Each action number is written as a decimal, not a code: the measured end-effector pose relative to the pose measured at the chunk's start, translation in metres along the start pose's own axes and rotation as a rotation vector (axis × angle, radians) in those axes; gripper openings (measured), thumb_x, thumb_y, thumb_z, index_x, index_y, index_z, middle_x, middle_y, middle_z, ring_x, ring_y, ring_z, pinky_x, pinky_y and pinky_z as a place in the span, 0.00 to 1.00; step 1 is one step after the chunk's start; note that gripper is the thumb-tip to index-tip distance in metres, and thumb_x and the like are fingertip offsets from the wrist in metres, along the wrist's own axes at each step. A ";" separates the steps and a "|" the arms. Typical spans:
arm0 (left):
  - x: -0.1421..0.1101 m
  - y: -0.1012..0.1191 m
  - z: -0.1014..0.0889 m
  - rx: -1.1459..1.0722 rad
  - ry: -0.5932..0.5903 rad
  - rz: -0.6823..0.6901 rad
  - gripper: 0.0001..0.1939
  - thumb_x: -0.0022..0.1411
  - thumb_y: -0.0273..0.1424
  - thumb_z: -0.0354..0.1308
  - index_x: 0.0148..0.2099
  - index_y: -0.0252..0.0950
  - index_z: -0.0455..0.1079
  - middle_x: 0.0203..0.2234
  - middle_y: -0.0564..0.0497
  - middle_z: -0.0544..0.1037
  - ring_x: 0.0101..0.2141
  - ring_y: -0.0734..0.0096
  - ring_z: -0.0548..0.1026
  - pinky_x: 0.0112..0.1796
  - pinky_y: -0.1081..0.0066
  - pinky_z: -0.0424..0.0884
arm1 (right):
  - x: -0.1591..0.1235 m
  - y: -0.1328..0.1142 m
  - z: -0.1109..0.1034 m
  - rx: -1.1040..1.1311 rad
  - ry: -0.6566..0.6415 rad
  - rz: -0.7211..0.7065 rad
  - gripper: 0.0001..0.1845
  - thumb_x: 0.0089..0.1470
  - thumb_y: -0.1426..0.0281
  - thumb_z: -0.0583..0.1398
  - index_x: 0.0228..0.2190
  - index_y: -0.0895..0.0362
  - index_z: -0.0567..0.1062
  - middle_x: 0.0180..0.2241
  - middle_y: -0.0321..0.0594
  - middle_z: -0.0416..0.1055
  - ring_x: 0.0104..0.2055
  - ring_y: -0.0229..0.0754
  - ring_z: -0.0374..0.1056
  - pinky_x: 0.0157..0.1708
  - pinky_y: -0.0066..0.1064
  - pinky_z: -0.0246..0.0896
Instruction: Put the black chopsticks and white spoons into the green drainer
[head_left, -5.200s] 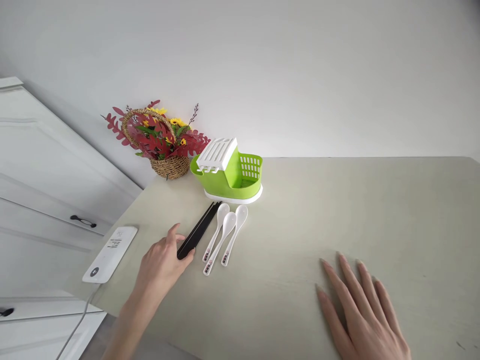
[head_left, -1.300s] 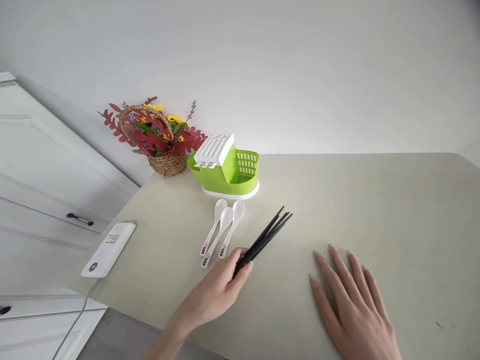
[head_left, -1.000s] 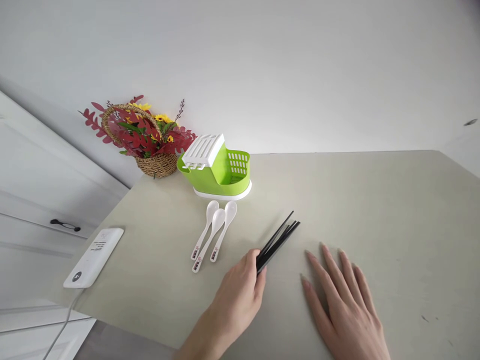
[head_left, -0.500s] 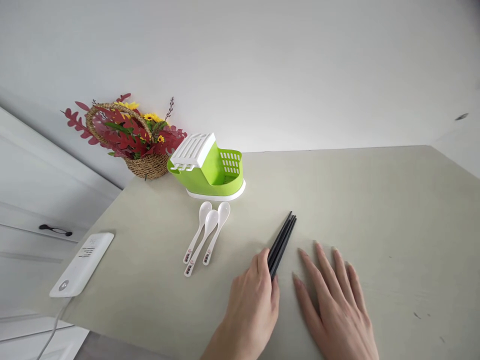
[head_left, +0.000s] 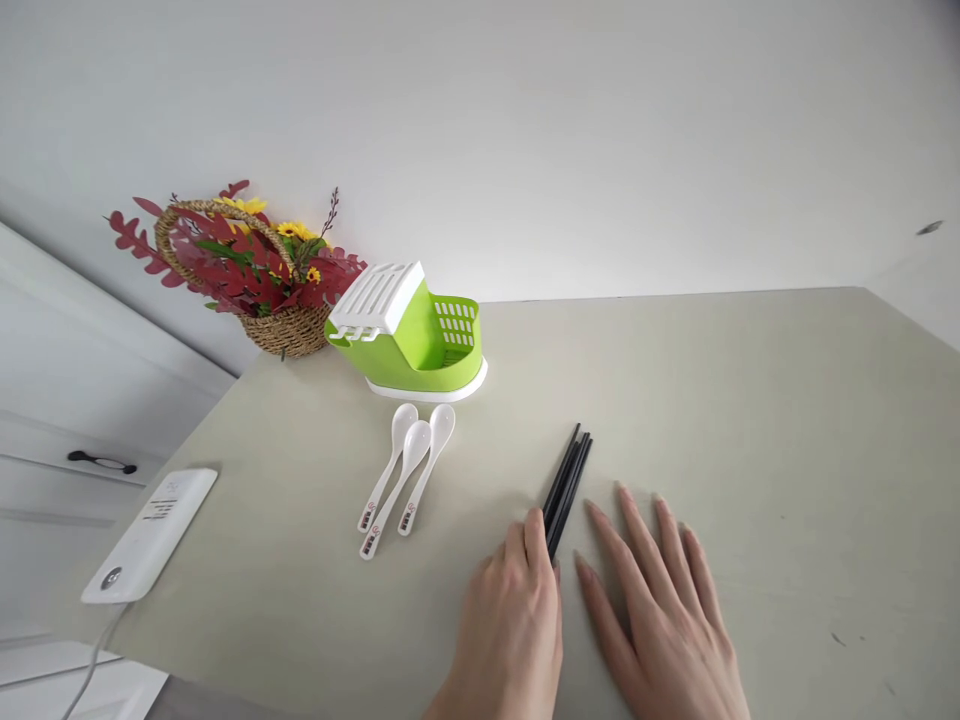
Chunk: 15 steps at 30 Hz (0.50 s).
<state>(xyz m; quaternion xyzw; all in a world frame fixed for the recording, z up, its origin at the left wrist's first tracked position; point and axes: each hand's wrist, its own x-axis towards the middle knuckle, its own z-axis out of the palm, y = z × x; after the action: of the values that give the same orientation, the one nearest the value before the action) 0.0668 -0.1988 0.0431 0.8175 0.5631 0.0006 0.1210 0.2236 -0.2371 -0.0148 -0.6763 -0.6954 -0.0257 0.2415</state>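
Observation:
A bundle of black chopsticks (head_left: pixel 568 483) lies on the pale table (head_left: pixel 750 420), pointing away from me. My left hand (head_left: pixel 517 615) rests palm down with its fingers pressed together over the near end of the chopsticks, still gripping them. My right hand (head_left: pixel 656 605) lies flat on the table just right of the chopsticks, fingers stretched out and holding nothing. Three white spoons (head_left: pixel 401 475) lie side by side to the left of the chopsticks. Behind them stands a green cutlery drainer (head_left: pixel 420 340) with a white slotted top.
A wicker basket of red and yellow flowers (head_left: pixel 247 265) stands against the wall at the back left. A white power bank (head_left: pixel 150 535) with a cable lies near the table's left edge. White cabinet doors with a black handle (head_left: pixel 101 462) are beyond that edge.
My left hand carried the chopsticks from left of the spoons to their right and lowered them flat onto the table beside my right hand. The right hand stayed put.

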 end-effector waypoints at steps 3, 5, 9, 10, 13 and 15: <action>0.003 0.001 -0.003 0.023 -0.007 0.013 0.25 0.72 0.22 0.48 0.69 0.34 0.61 0.43 0.42 0.81 0.38 0.57 0.83 0.38 0.62 0.79 | 0.001 0.000 0.000 0.001 0.002 0.003 0.37 0.70 0.56 0.52 0.75 0.48 0.52 0.76 0.40 0.49 0.77 0.63 0.44 0.70 0.63 0.52; 0.004 0.001 -0.004 0.020 0.000 0.013 0.24 0.73 0.23 0.48 0.68 0.35 0.61 0.43 0.43 0.81 0.39 0.58 0.83 0.38 0.62 0.79 | 0.001 0.000 -0.001 0.001 0.003 0.012 0.37 0.71 0.56 0.52 0.75 0.47 0.52 0.76 0.40 0.50 0.77 0.63 0.44 0.70 0.63 0.52; 0.003 -0.002 -0.005 -0.014 0.024 -0.001 0.22 0.74 0.26 0.49 0.67 0.39 0.61 0.43 0.45 0.81 0.40 0.59 0.82 0.38 0.64 0.77 | 0.001 0.000 -0.001 0.002 0.004 0.002 0.37 0.71 0.56 0.52 0.75 0.48 0.52 0.76 0.40 0.50 0.77 0.63 0.44 0.70 0.64 0.51; 0.003 -0.003 -0.004 -0.025 0.033 -0.010 0.22 0.74 0.26 0.50 0.67 0.40 0.61 0.43 0.45 0.81 0.40 0.59 0.82 0.37 0.64 0.77 | 0.001 0.000 -0.001 0.001 0.003 -0.001 0.37 0.71 0.56 0.52 0.75 0.48 0.52 0.76 0.40 0.49 0.77 0.63 0.43 0.70 0.64 0.51; 0.001 -0.004 -0.001 -0.052 0.057 -0.024 0.22 0.74 0.27 0.50 0.68 0.40 0.60 0.44 0.45 0.80 0.41 0.60 0.82 0.36 0.65 0.77 | 0.001 0.000 -0.001 0.001 0.002 -0.001 0.37 0.71 0.57 0.52 0.75 0.47 0.52 0.76 0.39 0.49 0.77 0.63 0.43 0.70 0.64 0.51; 0.001 -0.003 0.001 -0.052 0.068 -0.024 0.22 0.74 0.27 0.49 0.68 0.40 0.60 0.45 0.44 0.80 0.42 0.59 0.82 0.36 0.65 0.76 | 0.001 0.000 -0.002 0.006 0.004 0.004 0.36 0.71 0.57 0.52 0.75 0.47 0.53 0.76 0.39 0.50 0.77 0.62 0.43 0.71 0.64 0.51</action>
<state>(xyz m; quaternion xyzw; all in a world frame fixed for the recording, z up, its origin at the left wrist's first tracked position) 0.0643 -0.1967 0.0412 0.8069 0.5763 0.0415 0.1229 0.2243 -0.2368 -0.0129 -0.6768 -0.6938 -0.0245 0.2450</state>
